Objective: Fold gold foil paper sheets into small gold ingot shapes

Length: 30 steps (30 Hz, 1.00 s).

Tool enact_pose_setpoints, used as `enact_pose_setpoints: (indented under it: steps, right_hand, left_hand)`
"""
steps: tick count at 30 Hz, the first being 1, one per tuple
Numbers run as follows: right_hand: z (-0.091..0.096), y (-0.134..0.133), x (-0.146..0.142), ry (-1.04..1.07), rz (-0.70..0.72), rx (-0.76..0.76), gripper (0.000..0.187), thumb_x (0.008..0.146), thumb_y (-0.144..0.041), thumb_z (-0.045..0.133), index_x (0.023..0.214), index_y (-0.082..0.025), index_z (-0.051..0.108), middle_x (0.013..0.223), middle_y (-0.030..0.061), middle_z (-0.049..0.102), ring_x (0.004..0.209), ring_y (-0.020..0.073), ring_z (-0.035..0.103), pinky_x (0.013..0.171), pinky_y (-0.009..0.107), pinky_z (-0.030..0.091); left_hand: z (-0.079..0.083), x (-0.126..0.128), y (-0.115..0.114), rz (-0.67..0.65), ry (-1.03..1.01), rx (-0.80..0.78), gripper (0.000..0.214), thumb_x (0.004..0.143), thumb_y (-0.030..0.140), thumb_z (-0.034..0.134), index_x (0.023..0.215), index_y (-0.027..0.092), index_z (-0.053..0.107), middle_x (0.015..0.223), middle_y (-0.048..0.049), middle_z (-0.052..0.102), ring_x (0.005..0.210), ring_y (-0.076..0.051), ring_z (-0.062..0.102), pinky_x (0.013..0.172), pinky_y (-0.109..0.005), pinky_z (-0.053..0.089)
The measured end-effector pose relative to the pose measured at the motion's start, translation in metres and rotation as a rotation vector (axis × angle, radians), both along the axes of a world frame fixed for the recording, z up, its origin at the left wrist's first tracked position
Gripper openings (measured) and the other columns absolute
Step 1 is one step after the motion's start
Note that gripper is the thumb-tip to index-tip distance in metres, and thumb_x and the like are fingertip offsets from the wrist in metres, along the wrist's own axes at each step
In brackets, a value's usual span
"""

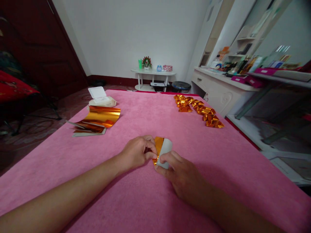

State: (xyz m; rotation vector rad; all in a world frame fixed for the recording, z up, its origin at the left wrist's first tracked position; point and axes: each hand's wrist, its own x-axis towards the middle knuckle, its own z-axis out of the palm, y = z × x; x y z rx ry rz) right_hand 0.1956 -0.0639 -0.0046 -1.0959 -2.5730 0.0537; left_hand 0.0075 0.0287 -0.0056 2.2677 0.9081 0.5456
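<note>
A small sheet of gold foil paper [163, 147] with a white underside lies rolled or folded on the pink cloth [145, 197]. My left hand [137, 152] pinches its left edge with curled fingers. My right hand [178, 173] grips its near right side, thumb and fingers closed on the paper. Both hands meet at the middle of the table, just in front of me.
A stack of flat gold foil sheets [98, 121] lies at the left, with an open white box [100, 97] behind it. A row of several folded gold pieces [199, 110] runs along the far right. A white cabinet [218, 87] stands to the right of the table.
</note>
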Motion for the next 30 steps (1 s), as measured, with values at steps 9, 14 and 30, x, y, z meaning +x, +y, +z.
enact_pose_setpoints:
  steps: [9, 14, 30]
  right_hand:
    - [-0.001, -0.001, -0.002, 0.007, -0.008, -0.056, 0.017, 0.092, -0.015, 0.042, 0.100, -0.019, 0.057, 0.089, 0.0027, 0.054, 0.079, 0.0155, 0.043, 0.065, 0.029, 0.031]
    - [0.001, 0.000, -0.003, 0.026, -0.039, -0.076, 0.019, 0.094, -0.019, 0.039, 0.095, -0.019, 0.058, 0.082, 0.0012, 0.052, 0.074, 0.0139, 0.042, 0.060, 0.028, 0.027]
    - [0.001, -0.003, -0.005, -0.017, -0.063, -0.051, 0.014, 0.091, -0.016, 0.045, 0.088, -0.019, 0.058, 0.080, 0.0009, 0.052, 0.073, 0.0140, 0.043, 0.061, 0.027, 0.031]
  left_hand:
    - [0.003, 0.001, -0.006, 0.042, 0.023, 0.063, 0.003, 0.073, 0.019, 0.068, 0.071, 0.019, 0.066, 0.071, 0.0021, 0.060, 0.063, -0.010, 0.053, 0.056, -0.021, 0.036]
    - [0.001, -0.001, -0.016, -0.006, -0.018, 0.152, 0.014, 0.079, 0.014, 0.060, 0.072, 0.020, 0.070, 0.073, -0.0004, 0.064, 0.071, -0.012, 0.056, 0.067, -0.023, 0.040]
    - [-0.001, -0.003, -0.020, 0.040, -0.094, -0.022, 0.005, 0.071, 0.015, 0.068, 0.071, 0.018, 0.072, 0.073, -0.0024, 0.063, 0.068, -0.012, 0.057, 0.063, -0.024, 0.044]
